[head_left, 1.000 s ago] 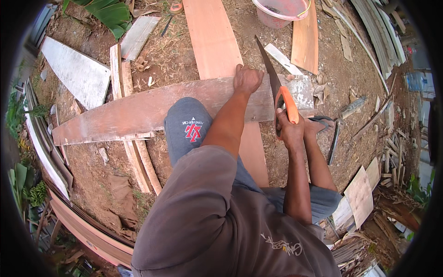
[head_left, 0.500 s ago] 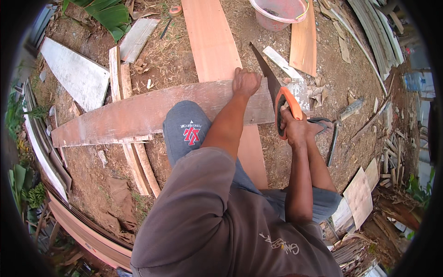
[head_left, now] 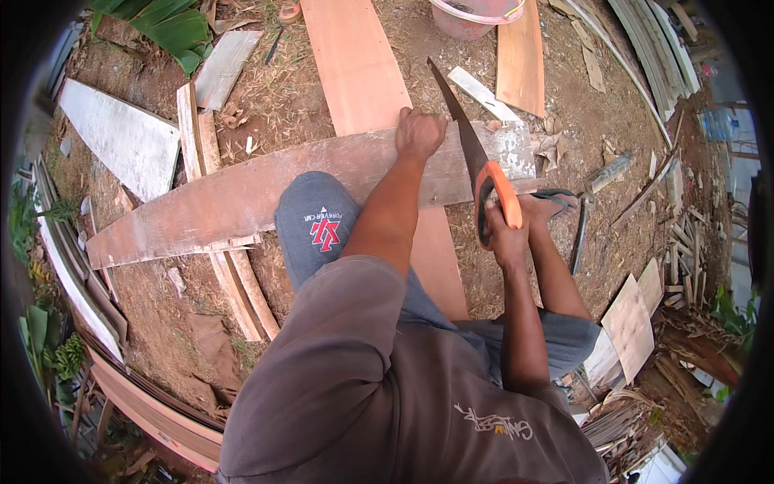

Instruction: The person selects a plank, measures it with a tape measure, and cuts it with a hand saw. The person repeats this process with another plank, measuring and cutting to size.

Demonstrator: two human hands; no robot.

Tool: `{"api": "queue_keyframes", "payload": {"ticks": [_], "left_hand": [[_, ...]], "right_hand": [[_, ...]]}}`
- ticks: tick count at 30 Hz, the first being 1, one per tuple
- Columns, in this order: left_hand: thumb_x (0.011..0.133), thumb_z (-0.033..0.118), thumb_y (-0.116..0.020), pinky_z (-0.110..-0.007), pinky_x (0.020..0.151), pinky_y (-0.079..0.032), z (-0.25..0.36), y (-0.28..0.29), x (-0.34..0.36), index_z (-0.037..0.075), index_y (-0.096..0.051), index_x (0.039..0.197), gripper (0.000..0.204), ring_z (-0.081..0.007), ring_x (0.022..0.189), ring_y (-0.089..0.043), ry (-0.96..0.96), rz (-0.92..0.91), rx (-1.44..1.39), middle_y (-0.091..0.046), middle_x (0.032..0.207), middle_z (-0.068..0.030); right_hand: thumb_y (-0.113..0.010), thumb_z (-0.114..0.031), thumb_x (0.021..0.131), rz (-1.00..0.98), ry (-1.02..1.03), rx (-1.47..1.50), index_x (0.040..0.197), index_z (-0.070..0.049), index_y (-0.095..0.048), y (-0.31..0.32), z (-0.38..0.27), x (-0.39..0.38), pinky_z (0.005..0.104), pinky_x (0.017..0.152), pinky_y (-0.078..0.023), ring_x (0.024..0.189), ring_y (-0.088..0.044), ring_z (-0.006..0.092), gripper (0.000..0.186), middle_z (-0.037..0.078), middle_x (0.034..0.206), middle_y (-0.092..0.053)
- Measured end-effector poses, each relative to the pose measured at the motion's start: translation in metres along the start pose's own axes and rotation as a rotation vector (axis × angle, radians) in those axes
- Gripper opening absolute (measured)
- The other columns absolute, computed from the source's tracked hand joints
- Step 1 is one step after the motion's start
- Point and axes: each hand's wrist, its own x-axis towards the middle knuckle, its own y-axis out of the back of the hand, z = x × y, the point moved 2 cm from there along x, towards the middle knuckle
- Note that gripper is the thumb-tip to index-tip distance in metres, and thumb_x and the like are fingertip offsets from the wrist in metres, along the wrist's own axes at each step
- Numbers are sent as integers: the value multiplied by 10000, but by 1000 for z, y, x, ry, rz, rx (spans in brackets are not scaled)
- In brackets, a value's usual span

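Observation:
A long, weathered brown plank [head_left: 242, 189] lies crosswise in front of me, with my knee resting on it. My left hand [head_left: 422, 133] is closed over the far edge of this plank, bracing it. In my right hand [head_left: 505, 231] is a handsaw [head_left: 463, 125], gripped by its orange and black handle. The dark blade slants across the plank's right part, just right of my left hand, its tip pointing away past the far edge. Whether the teeth sit in a cut cannot be made out. Beneath the plank runs a lighter reddish board [head_left: 355, 68].
Two narrow wood strips [head_left: 234, 282] support the plank's left part. A whitish board [head_left: 125, 137] lies at left. Farther off are a pink bucket [head_left: 468, 20] and a tape measure [head_left: 289, 13]. Right of my sandalled foot lies a hammer-like tool [head_left: 582, 218]. Banana leaves [head_left: 165, 28] hang at far left.
The saw handle and my right hand have moved slightly nearer to me, along the blade's line. My left hand keeps its place on the plank. The whole view has shifted a little.

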Motion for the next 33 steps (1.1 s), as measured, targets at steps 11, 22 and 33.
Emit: {"api": "queue_keyframes", "payload": {"ticks": [11,22,33], "left_hand": [[1026,404,-454,-432,981,-389,1,1,-2,50,-793,866,516,-287,954,-635,3,62,-21,-729,859,-187],[1024,393,-452,-425,1000,-387,4,-6,-7,42,-789,855,515,-282,950,-638,-34,-11,-13,-739,836,-144],[1011,376,-478,-432,981,-378,9,0,-16,24,-766,771,514,-288,966,-628,-22,70,-54,-731,801,-164]], "right_hand": [[-660,-104,908,28,-68,-301,1268,56,-629,69,-1,-247,281,707,-490,762,-582,104,395,27,879,-654],[-704,-157,958,-20,176,-113,857,-49,-591,-1,32,2,259,471,-401,520,-481,73,187,-7,632,-557],[-690,-132,918,87,-185,-227,1101,33,-680,96,-16,-285,268,672,-473,730,-573,87,246,18,823,-642]]}}
